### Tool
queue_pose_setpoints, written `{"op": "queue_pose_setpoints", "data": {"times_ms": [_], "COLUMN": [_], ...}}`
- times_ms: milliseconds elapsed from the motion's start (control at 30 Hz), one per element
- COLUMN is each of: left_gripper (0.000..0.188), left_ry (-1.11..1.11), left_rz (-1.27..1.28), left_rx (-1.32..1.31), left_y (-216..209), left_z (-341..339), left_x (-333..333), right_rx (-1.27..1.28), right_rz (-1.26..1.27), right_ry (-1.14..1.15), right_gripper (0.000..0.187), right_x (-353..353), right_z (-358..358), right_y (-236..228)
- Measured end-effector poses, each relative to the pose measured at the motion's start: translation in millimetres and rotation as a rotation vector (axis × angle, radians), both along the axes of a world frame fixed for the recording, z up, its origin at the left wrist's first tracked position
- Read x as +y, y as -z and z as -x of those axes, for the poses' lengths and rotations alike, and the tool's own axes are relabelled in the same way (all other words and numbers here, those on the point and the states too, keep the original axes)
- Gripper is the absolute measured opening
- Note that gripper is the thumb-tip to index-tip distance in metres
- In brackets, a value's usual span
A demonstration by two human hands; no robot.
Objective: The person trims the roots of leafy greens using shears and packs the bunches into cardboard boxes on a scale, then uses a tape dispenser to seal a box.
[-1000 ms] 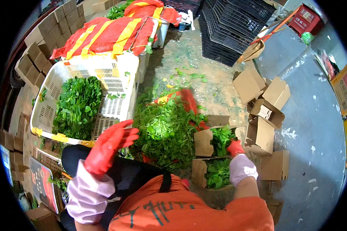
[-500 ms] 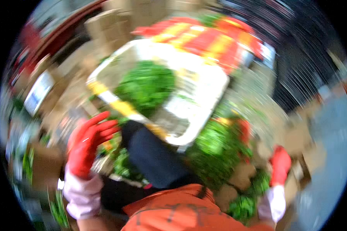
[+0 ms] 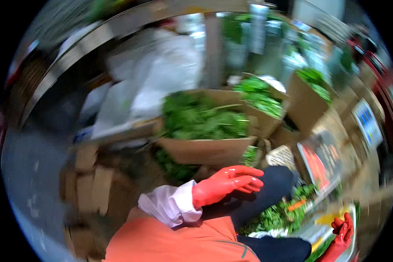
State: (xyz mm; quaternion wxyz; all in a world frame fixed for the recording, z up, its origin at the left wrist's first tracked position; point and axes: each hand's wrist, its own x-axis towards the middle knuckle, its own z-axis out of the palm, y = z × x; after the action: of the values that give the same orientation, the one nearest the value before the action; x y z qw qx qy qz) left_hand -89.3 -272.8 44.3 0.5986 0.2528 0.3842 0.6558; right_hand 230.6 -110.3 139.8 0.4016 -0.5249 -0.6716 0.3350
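Observation:
My left hand [image 3: 228,184], in a wet-looking red rubber glove with a pale pink cuff, hovers by my dark-trousered knee. Its fingers are stretched out and nothing is in them. Beyond it stands a cardboard box [image 3: 205,150] filled with leafy greens [image 3: 201,118]. At the lower right, my right hand [image 3: 344,229] in a matching glove is raised over the white crate [image 3: 353,218]. Its fingers are loosely bent and apart, with nothing visible between them. Loose greens [image 3: 270,218] with an orange piece [image 3: 297,205] lie between my legs and the crate.
More cardboard boxes of greens [image 3: 260,96] stand behind the full box. White plastic sacks [image 3: 166,74] lie at the back left, near a wooden rail [image 3: 96,39]. Flattened cardboard [image 3: 91,183] is on the floor at left. A scale-like panel [image 3: 367,122] stands at right.
My view has swung left, bringing the box of greens to the middle and the white crate to the lower right edge. Both hands remain empty; the right now appears above the crate.

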Motion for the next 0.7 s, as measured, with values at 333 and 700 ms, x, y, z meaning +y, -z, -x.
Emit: {"op": "queue_pose_setpoints", "data": {"times_ms": [333,700], "left_gripper": [0.043,0.052], "left_ry": [-0.821,-0.765], "left_rz": [0.677,2.507], "left_rx": [0.721,0.809], "left_y": [99,180], "left_z": [-12,36], "left_x": [-145,-528], "right_rx": [-0.469,-0.213], "right_rz": [-0.117,0.297], "right_ry": [-0.768,-0.347], "right_gripper": [0.031,0.035], "right_x": [148,170], "right_z": [83,47], "right_y": [166,195]}}
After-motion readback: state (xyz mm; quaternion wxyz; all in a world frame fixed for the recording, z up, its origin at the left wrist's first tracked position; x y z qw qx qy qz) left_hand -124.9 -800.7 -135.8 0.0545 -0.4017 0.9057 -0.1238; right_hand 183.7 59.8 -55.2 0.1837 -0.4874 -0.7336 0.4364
